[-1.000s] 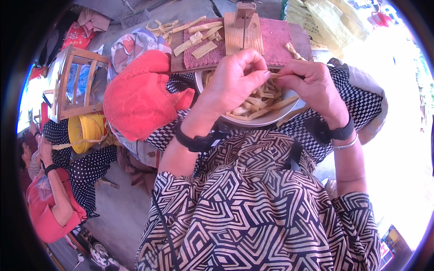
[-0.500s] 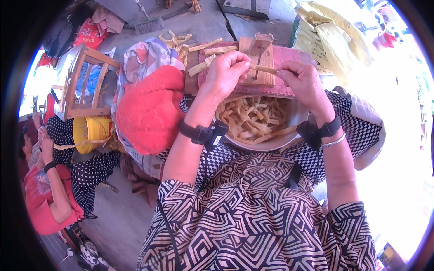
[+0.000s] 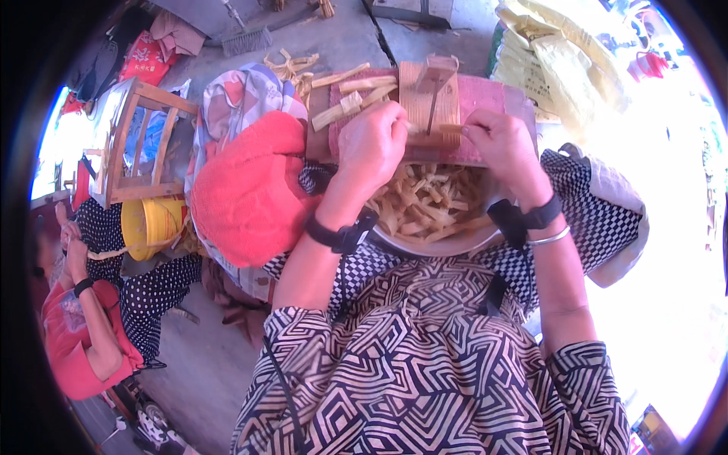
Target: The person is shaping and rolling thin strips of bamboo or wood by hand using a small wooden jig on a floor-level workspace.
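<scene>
My left hand (image 3: 373,144) is closed at the left of an upright wooden block with a thin dark rod or blade (image 3: 433,112). A blurred pale bit shows at its fingertips. To the right of the block, my right hand (image 3: 500,144) pinches a yellowish fibrous strip (image 3: 453,130) whose end points at the rod. Whether the strip runs unbroken between the hands cannot be made out. Below them, a pale bowl (image 3: 425,248) in my lap holds many short cut strips (image 3: 428,199). Longer strips (image 3: 337,114) lie beside my left hand on the pink cloth-covered board (image 3: 485,98).
A red towel (image 3: 250,189) lies over patterned cloth at my left. Beyond it stand a wooden stool (image 3: 144,144) and a yellow bucket (image 3: 155,227). Another person (image 3: 87,311) sits there, holding a long strip. A yellowish sack (image 3: 542,68) stands at the far right.
Both hands have lowered slightly toward me and the bowl. My left hand has turned, its knuckles now up. The strip that spanned between the hands now shows only as short pieces.
</scene>
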`<action>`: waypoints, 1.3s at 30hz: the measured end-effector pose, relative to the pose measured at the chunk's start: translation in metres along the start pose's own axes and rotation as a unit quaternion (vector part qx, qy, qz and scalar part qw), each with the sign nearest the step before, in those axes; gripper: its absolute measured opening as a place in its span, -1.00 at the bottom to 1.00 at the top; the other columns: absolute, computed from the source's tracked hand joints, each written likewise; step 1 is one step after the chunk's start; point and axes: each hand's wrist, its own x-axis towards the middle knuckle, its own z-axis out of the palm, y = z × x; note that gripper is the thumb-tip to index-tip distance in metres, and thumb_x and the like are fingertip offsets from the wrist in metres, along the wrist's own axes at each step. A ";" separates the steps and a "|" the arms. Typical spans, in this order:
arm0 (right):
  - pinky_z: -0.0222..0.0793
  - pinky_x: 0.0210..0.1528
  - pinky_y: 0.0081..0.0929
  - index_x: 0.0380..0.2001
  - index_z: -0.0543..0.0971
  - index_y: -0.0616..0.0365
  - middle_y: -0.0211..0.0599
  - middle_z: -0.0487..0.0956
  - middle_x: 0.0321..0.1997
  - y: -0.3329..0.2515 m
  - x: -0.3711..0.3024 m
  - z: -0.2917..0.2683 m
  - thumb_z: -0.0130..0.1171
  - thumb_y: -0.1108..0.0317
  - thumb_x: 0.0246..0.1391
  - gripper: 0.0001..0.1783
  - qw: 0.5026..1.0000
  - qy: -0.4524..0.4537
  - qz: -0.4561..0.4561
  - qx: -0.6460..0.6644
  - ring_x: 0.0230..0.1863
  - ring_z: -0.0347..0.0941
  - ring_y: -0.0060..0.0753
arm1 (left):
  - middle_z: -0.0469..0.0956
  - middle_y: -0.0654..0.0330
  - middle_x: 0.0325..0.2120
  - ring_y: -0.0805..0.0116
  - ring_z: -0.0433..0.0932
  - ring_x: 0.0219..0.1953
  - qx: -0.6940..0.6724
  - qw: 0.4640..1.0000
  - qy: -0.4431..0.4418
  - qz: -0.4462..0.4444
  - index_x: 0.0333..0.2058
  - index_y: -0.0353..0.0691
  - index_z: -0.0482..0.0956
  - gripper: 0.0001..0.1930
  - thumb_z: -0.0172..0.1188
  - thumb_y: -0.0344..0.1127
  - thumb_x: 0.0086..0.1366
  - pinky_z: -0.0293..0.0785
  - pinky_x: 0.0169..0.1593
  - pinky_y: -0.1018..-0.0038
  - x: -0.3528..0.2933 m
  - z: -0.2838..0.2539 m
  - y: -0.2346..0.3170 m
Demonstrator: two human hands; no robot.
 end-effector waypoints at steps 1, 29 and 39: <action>0.38 -0.38 -0.50 -0.42 0.57 0.29 -0.16 0.55 -0.54 -0.009 -0.005 -0.008 0.18 0.39 -0.03 -0.84 0.995 -0.030 0.058 0.074 -0.51 0.48 -0.39 | 0.52 0.04 -0.47 0.05 0.51 -0.40 0.010 0.997 -0.066 0.032 -0.37 -0.32 0.53 -0.84 0.12 -0.33 0.17 0.40 -0.28 0.31 -0.007 -0.008 0.005; 0.24 -0.48 -0.71 -0.24 0.55 0.27 -0.50 0.47 -0.52 -0.013 0.003 0.010 0.11 0.45 0.08 -0.82 0.957 0.005 0.124 0.261 -0.51 0.27 -0.75 | 0.49 0.38 -0.51 0.69 0.42 -0.44 -0.383 0.918 -0.022 -0.102 -0.36 -0.30 0.48 -0.96 0.06 -0.49 0.26 0.35 -0.39 0.69 0.007 0.020 0.005; 0.41 -0.42 -0.26 -0.36 0.54 0.18 -0.01 0.52 -0.56 -0.005 0.000 0.023 0.14 0.35 -0.02 -0.84 0.987 -0.001 -0.042 -0.152 -0.51 0.50 -0.06 | 0.51 -0.03 -0.51 -0.05 0.51 -0.43 0.055 0.991 0.106 0.066 -0.39 -0.30 0.48 -0.93 0.06 -0.49 0.12 0.42 -0.34 0.24 0.008 0.025 -0.007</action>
